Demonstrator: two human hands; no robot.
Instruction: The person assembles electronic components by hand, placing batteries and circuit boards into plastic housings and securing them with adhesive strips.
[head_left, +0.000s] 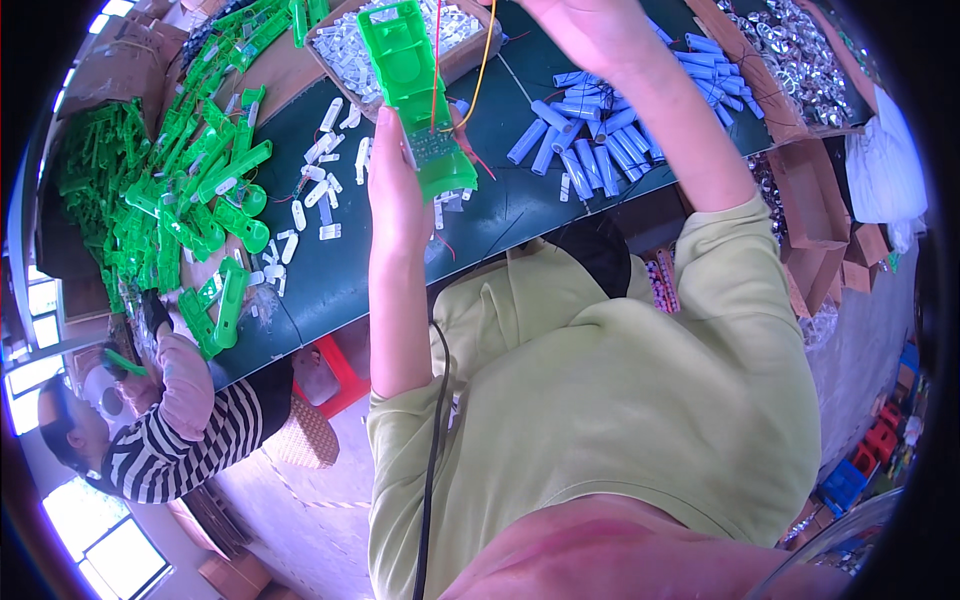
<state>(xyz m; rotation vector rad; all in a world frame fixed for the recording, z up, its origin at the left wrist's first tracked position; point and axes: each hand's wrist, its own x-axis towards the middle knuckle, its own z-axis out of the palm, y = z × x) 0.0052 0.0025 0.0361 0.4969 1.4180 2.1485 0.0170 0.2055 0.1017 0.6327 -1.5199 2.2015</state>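
Observation:
My left hand is closed around a bright green plastic housing, raised above the bench. A small circuit board lies in the housing's lower part, by my thumb and fingers. From the board a red wire and a yellow wire run up to the top edge of the picture. My right hand is at the top edge, close to the yellow wire's upper end. Its fingertips are cut off, so I cannot tell what they hold.
Blue cylindrical cells with wires lie right on the dark green bench. Small white parts are scattered left of centre, with a box of them behind. Green housings pile up left; a person in stripes sits there.

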